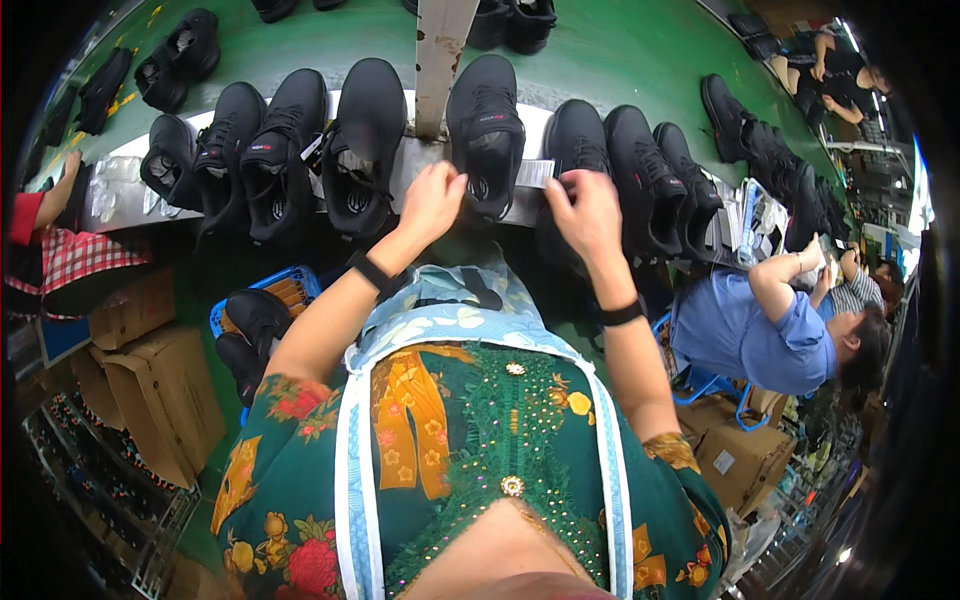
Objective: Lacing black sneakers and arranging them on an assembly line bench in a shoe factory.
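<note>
A black sneaker [487, 130] stands in front of me, toe pointing away, its opening toward me. My left hand [436, 202] is at the left side of its heel, thumb and fingers pinched together; what lies between them, if anything, is too small to make out. On the shoe's right side a white printed tag [535, 173] sticks out. My right hand [590, 215] is closed at the tag's outer end, in front of another black sneaker [576, 140] that it partly hides. Dark bands circle both my wrists.
More black sneakers [357, 140] line the light bench on both sides. A metal post [440, 70] rises behind the bench. Blue baskets [310, 282] and cardboard boxes [165, 395] stand lower down. Co-workers sit at right, one in a blue shirt [750, 320]; another person's arm [62, 190] shows at left.
</note>
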Motion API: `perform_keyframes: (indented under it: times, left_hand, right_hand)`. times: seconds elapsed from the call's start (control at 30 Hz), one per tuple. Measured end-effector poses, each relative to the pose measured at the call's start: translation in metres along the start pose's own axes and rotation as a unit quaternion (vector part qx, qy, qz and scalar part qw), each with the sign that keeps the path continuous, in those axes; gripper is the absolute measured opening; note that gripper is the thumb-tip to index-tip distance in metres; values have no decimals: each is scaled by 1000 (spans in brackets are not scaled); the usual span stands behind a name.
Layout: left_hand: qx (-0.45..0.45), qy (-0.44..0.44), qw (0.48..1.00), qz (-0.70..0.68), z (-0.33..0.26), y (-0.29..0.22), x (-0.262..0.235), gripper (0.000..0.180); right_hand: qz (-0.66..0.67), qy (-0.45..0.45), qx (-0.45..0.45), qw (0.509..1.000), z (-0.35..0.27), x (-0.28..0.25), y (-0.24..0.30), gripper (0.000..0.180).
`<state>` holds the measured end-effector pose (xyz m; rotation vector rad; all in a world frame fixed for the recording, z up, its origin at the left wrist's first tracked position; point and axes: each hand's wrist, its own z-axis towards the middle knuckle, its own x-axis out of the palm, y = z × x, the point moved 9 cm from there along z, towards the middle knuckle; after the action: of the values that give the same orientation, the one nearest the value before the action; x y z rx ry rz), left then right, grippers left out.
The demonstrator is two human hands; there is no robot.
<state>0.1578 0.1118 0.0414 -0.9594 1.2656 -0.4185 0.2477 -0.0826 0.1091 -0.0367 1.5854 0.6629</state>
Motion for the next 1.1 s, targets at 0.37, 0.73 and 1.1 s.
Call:
perform_keyframes:
  times: [0.37,0.73,1.1]
  left_hand:
    - [136,318,794,499,35,-19,98,17]
    - [285,39,958,9,14,-71,-11,9]
    - [140,59,985,-83,-2,-59,-36,10]
  right_hand:
    - [618,134,188,751,18,41,-44,18]
    - [740,116,4,663,85,33,41,17]
    - [661,256,123,695,92,102,35,20]
